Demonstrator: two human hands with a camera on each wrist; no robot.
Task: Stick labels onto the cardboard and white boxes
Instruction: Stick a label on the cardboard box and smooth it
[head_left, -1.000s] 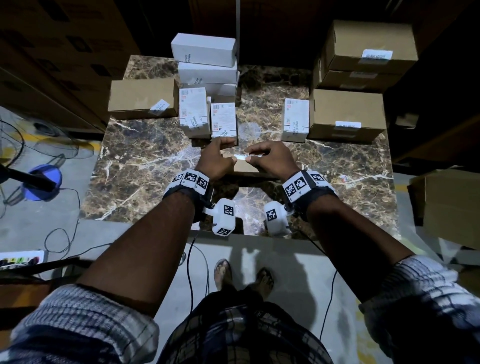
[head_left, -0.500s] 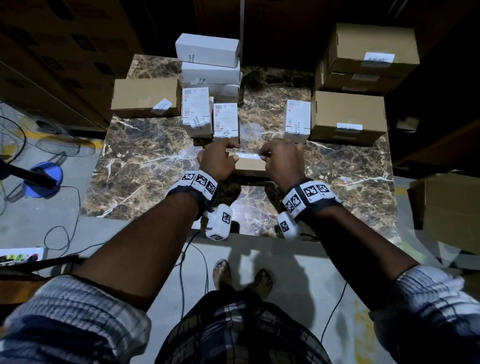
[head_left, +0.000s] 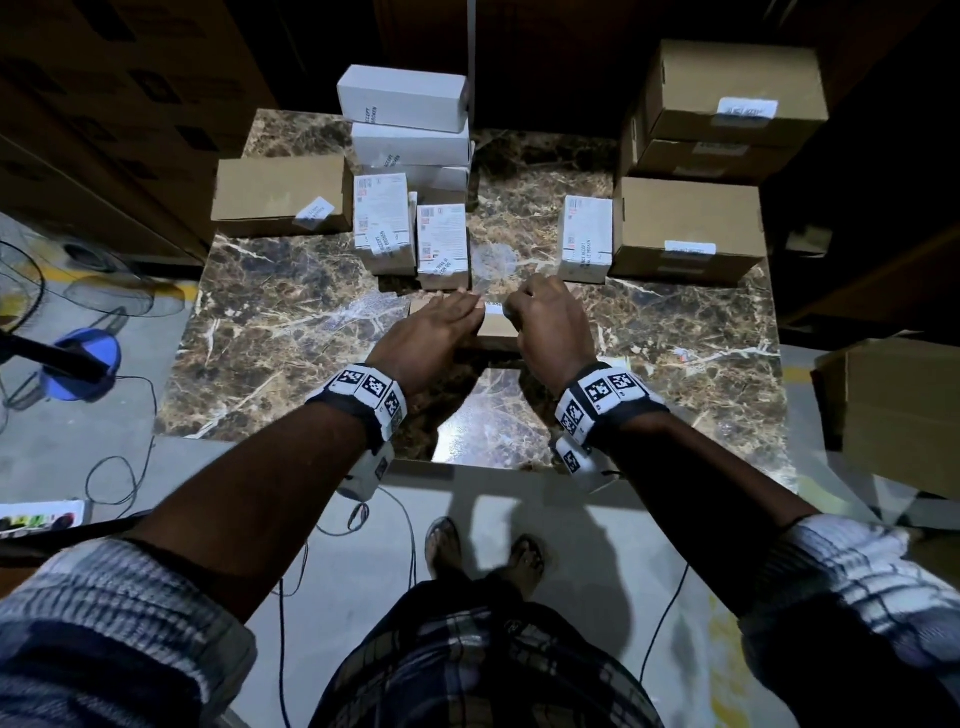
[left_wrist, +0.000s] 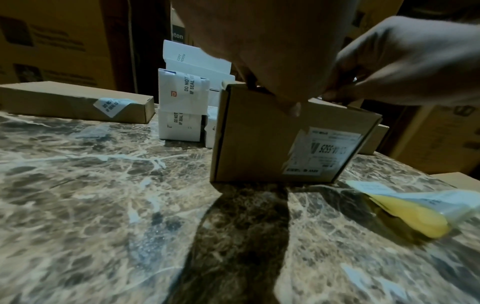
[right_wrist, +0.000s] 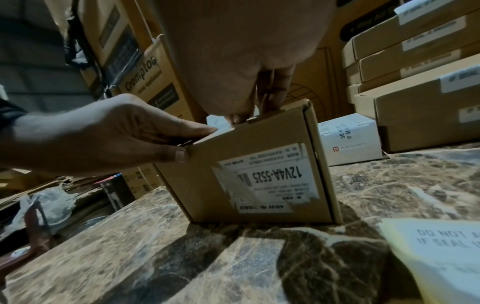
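While both hands work on top of the small brown cardboard box (head_left: 496, 330) standing on the marbled brown tabletop (head_left: 291, 332), a white seal label (head_left: 493, 310) lies between them on its upper face. The left hand (head_left: 434, 332) lies flat with straight fingers pressing the top, thumb against the near side. The right hand (head_left: 550, 322) has its fingers curled down onto the label's other end; whether it pinches or presses, I cannot tell. Beyond the hands, the white printed cartons (head_left: 441, 244) and larger brown cardboard boxes (head_left: 685, 228) already carry seals. A yellow-backed label sheet (left_wrist: 413, 211) waits beside the right hand, so this box looks among the last.
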